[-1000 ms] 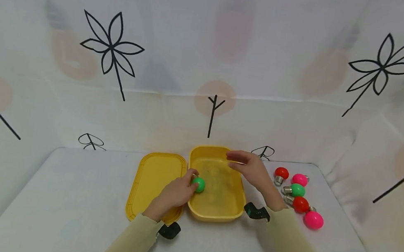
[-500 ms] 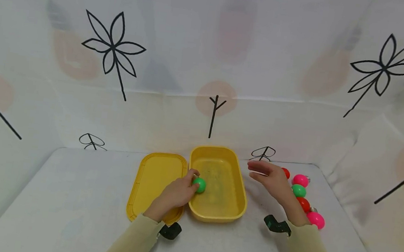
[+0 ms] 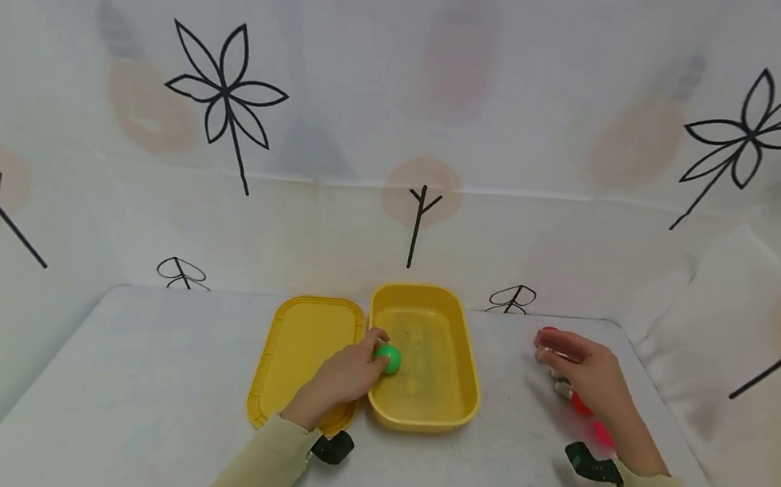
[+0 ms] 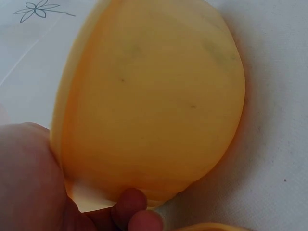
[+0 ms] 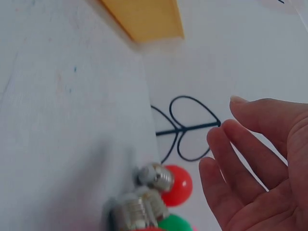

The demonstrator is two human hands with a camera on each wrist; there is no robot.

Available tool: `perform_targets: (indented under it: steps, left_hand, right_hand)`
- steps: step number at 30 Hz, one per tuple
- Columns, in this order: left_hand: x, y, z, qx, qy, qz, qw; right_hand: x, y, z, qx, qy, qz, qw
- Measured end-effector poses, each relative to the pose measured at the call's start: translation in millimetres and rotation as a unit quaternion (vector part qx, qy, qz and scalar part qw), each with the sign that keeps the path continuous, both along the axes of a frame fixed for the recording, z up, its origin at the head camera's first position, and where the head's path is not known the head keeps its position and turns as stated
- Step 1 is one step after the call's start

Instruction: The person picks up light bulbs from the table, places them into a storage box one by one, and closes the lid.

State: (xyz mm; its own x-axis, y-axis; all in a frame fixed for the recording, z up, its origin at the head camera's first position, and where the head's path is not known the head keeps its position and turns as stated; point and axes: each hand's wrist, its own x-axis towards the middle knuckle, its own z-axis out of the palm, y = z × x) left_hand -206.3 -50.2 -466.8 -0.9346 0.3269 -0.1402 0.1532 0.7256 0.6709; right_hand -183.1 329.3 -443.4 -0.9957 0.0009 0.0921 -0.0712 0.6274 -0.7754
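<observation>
My left hand point(image 3: 369, 356) pinches a green bulb point(image 3: 389, 358) just inside the left rim of an open yellow box point(image 3: 455, 339). In the left wrist view the box's bare inside point(image 4: 154, 96) fills the frame, my fingers point(image 4: 130, 207) show at the bottom, and the bulb is hidden. My right hand point(image 3: 555, 352) hovers open, fingers straight, over a cluster of coloured bulbs to the right of the box. The right wrist view shows the open palm point(image 5: 260, 159) above a red bulb point(image 5: 176, 185) and a green bulb point(image 5: 174, 224), without touching them.
The box's yellow lid point(image 3: 306, 350) lies flat on the table, touching the box's left side. A red bulb point(image 3: 582, 406) and a pink bulb point(image 3: 604, 435) peek out beneath my right wrist. Patterned white cloth covers the table and the walls behind it.
My right hand has moved from above the box rightward and down to the bulbs. My left hand has stayed at the box's rim with the green bulb.
</observation>
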Motion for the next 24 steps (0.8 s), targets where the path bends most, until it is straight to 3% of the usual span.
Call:
perform_targets:
  steps: [11,24]
  left_hand:
    - [-1.1,0,-0.5,0.000,-0.008,0.002,1.0000]
    - [-1.7,1,-3.2,0.004,-0.001,0.005,1.0000]
  right_hand:
    - [24.7,29,-1.1,0.019,-0.021,-0.033,0.999]
    - [47.1,42,-5.5,0.047,-0.065,-0.065,0.995]
